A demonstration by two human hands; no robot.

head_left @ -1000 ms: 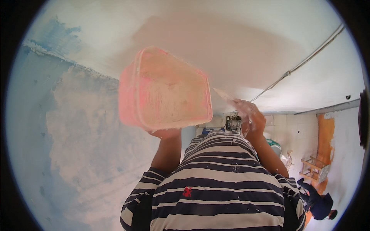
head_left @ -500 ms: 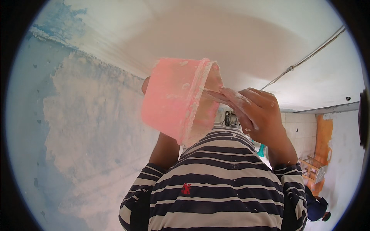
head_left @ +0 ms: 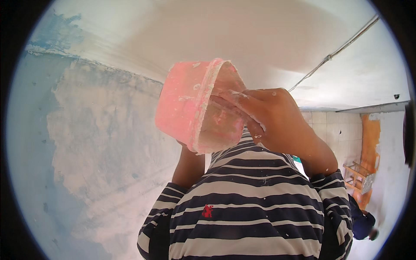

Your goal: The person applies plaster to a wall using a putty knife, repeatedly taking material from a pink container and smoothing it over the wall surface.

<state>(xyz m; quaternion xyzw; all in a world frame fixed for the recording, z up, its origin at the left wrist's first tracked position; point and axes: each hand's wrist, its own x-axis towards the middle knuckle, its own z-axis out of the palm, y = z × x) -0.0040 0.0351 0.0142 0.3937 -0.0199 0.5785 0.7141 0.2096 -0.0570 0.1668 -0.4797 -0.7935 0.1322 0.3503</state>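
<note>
A pink plastic tub (head_left: 177,104), smeared with pale paste, is tilted with its opening toward the right. My left hand (head_left: 187,149) holds it from behind and below, its fingers mostly hidden by the tub. My paste-streaked right hand (head_left: 264,112) reaches into the opening, fingers closed round a thin scraper that is largely hidden inside. My striped shirt (head_left: 247,203), speckled with paste, fills the lower middle.
A patchy blue-and-pale wall (head_left: 86,143) is at left. A cable (head_left: 329,56) runs along the white surface above. At right are white tiles (head_left: 338,128), an orange panel (head_left: 371,136), a wooden stool (head_left: 357,175) and a person in dark clothing (head_left: 362,221).
The tub has turned from facing me to opening rightward and shifted slightly. My right hand, earlier right of the tub with the scraper showing, has moved up and into its opening.
</note>
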